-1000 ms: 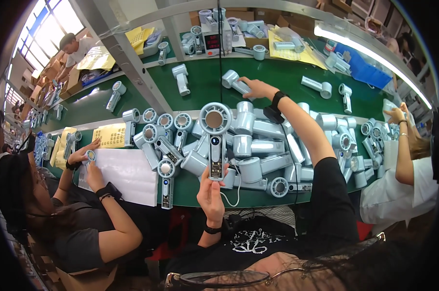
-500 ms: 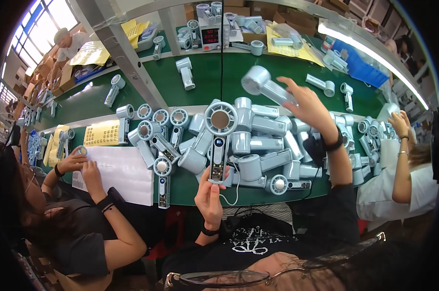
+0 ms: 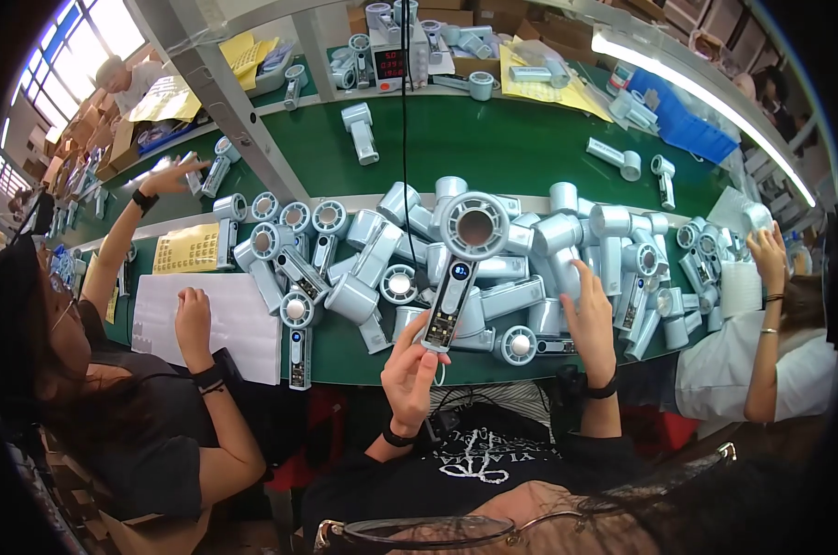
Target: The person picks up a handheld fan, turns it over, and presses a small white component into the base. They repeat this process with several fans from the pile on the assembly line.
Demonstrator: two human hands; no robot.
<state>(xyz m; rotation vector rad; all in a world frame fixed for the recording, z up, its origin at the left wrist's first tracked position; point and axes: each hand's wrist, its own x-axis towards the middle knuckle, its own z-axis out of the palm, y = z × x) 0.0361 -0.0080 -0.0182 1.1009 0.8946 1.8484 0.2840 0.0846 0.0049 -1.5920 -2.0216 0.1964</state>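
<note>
My left hand [image 3: 410, 379] pinches the handle end of a pale-blue handheld fan [image 3: 453, 294]. The fan is upright, with a round grille on top, a small lit display and a bare circuit board in the lower handle. Beyond and beside it lies a heap of similar pale-blue fans [image 3: 513, 298]. My right hand [image 3: 593, 319] is at the right side of this heap, fingers apart, with nothing held in it. Its fingertips are close to a fan casing [image 3: 560, 273]; whether they touch it, I cannot tell. A fan with an exposed board [image 3: 556, 346] lies below the heap.
To my left, a co-worker's arm [image 3: 114, 245] reaches over a white sheet [image 3: 206, 324] toward fans on the green bench [image 3: 289, 153]. Another co-worker [image 3: 761, 287] sits at right. A metal post [image 3: 220, 111], hanging cable [image 3: 404, 139], power supply [image 3: 391, 67] and blue bin [image 3: 683, 120] stand beyond.
My right hand has come down from above the far bench to the heap, and the fan casing it had is no longer in it. The held fan shifted right and tilted. The left co-worker's arm stretched out.
</note>
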